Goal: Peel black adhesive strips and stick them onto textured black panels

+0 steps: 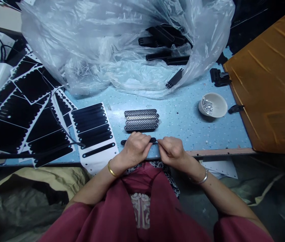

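Near the table's front edge, my left hand (137,148) is closed around a narrow black bar (153,139) with rounded ends. Both ends of the bar stick out past my fingers. My right hand (172,149) is closed in a pinch at the bar's right end. Whatever its fingertips grip there is too small to make out. Just beyond my hands, several perforated bars (141,120) lie side by side in a block. To their left lies a white sheet (94,164) carrying black rounded strips with a hole at each end.
A large clear plastic bag (94,37) with black bars (167,37) inside spreads across the back. On the right stands a white bowl (220,105) of small shiny parts, beside an orange-brown panel (271,84). More strip sheets (18,107) overlap at left, crossed by a dark cable (56,124).
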A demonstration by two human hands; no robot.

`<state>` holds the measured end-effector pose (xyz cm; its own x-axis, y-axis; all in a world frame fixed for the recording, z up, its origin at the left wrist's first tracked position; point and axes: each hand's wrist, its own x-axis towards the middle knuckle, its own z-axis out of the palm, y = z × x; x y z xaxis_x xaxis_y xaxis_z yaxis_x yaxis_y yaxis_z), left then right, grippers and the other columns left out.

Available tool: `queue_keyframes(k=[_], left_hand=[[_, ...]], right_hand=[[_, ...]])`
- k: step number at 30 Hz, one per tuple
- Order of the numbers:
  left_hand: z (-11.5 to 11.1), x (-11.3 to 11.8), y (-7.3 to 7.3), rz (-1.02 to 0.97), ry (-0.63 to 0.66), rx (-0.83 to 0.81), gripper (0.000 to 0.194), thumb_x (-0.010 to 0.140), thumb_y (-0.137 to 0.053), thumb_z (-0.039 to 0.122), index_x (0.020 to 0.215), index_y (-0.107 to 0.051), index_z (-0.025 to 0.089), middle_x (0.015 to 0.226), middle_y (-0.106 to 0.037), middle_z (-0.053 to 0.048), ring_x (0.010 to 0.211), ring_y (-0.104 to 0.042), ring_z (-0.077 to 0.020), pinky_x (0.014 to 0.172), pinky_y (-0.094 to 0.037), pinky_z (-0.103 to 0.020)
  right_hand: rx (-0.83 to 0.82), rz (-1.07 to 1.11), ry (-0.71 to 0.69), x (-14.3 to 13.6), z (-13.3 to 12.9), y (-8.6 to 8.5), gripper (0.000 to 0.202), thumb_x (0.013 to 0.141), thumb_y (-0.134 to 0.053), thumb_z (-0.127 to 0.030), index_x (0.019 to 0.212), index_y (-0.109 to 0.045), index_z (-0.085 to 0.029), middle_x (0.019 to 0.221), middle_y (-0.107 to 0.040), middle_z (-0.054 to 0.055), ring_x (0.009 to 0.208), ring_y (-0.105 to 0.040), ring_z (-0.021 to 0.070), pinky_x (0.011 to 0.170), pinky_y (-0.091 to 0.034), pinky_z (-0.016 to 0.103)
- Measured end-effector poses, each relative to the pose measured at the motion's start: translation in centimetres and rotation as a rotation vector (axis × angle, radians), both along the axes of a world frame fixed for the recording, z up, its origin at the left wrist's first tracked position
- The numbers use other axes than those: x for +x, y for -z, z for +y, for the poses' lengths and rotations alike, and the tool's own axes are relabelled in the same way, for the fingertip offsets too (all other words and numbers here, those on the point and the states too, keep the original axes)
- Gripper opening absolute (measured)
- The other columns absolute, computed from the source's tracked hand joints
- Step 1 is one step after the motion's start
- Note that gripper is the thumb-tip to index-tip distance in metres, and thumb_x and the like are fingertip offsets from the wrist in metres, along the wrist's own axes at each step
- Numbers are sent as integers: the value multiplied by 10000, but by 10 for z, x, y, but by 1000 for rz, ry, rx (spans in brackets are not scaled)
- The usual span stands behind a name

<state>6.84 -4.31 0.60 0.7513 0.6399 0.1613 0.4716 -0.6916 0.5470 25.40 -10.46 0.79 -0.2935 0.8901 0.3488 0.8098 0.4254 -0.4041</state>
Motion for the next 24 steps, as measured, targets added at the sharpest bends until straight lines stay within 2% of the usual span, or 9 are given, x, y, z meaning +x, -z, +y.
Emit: queue_keyframes(k=[8,15,19,24], left_hand=[[1,-1,2,-21,-3,9,201,947,-455,242,897,-625,147,804,-682,-89,776,-615,-226,737,-448,-368],[1,-2,4,-28,-24,2,190,933,-489,250,930,-647,145,836,-715,-92,782,-649,-227,734,-460,-371],[0,-2,5,-81,-47,-27,192,919,-521,232,1039,-654,162,908,-743,-79,829,-682,-218,753,-465,-366],[1,-2,6,-88,-31,-71,167,916,-539,218,1010,-674,186,956,-752,-61,870,-698,-201,768,-470,-352]], right_hand=[[63,129,103,-9,-8,10,173,878,-475,-70,883,-601,-189,629,-615,32,565,-565,173,557,-424,293],[-52,307,244,-16,-14,14,142,909,-496,-129,866,-607,-206,697,-677,25,616,-643,154,581,-479,251],[-82,329,244,-18,-14,11,136,918,-501,-137,872,-611,-202,718,-694,24,619,-654,141,580,-492,239],[-29,286,158,-13,-20,11,163,934,-477,-129,972,-624,-186,749,-714,41,629,-673,150,589,-522,257]])
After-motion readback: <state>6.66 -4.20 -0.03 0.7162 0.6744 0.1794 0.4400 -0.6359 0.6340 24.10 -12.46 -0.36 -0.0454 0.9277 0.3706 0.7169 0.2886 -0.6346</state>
